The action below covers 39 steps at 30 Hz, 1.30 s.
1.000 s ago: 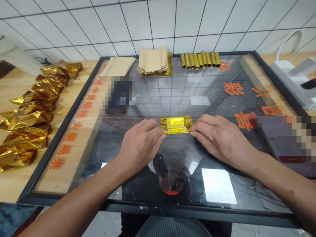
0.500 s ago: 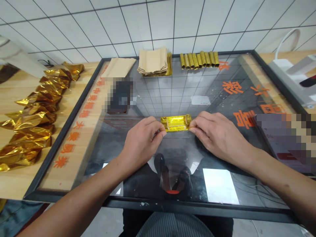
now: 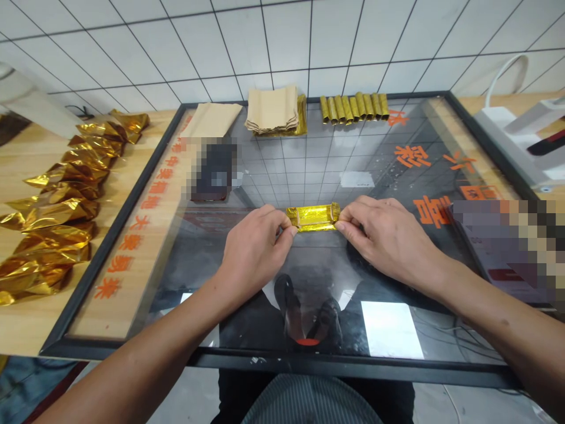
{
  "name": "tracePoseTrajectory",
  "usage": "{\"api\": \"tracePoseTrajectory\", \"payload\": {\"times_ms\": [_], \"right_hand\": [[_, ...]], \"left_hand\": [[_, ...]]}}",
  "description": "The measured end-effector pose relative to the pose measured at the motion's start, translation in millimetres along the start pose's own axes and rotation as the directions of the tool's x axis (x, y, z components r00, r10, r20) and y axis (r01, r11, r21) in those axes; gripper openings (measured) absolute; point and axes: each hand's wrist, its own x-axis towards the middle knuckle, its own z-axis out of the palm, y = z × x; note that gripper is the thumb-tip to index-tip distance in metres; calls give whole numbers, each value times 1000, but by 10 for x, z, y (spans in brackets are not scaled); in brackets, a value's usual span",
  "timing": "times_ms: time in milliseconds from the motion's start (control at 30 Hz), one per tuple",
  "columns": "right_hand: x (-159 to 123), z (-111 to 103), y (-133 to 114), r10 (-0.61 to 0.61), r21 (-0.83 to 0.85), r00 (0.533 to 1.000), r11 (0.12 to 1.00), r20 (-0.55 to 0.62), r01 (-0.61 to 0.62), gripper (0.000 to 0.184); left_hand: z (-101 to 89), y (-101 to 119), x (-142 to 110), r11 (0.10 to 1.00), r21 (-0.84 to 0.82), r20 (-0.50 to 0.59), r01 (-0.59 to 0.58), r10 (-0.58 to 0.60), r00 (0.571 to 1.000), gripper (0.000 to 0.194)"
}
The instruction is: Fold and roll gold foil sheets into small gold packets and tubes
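Observation:
A small piece of folded gold foil paper (image 3: pixel 314 217) lies over the middle of the glass tabletop (image 3: pixel 282 259), with its ends folded inward. My left hand (image 3: pixel 260 240) pinches its left end between thumb and fingers. At the opposite end, my right hand (image 3: pixel 377 232) grips the near right corner in the same way. The fingertips cover both of those corners.
Rolled gold tubes (image 3: pixel 354 108) line the far edge beside stacked brown-backed sheets (image 3: pixel 272 109) and a brown paper sheet (image 3: pixel 214 119). Folded gold foil shapes (image 3: pixel 66 206) run along the left. A blurred dark object (image 3: pixel 212 171) lies left; a purple box (image 3: pixel 489 247) sits right.
The far right edge of the foil paper looks slightly more raised, and its near edge is folded a little further over. Both hands keep their hold at the ends.

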Motion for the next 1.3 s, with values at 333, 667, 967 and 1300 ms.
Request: {"api": "tracePoseTrajectory", "payload": {"times_ms": [333, 667, 967, 1300], "right_hand": [[49, -5, -25, 83, 34, 996, 996, -16, -83, 17], [73, -6, -33, 158, 27, 987, 987, -13, -158, 18], [83, 1, -20, 178, 27, 984, 984, -4, -178, 16], [81, 6, -26, 176, 15, 984, 984, -22, -176, 16]], "left_hand": [[9, 65, 23, 997, 5, -26, 81, -81, 996, 15], [-19, 112, 46, 986, 30, 13, 162, -163, 987, 14], [3, 106, 39, 986, 62, -3, 156, -156, 988, 14], [28, 98, 33, 986, 27, -28, 166, -165, 986, 5]]}}
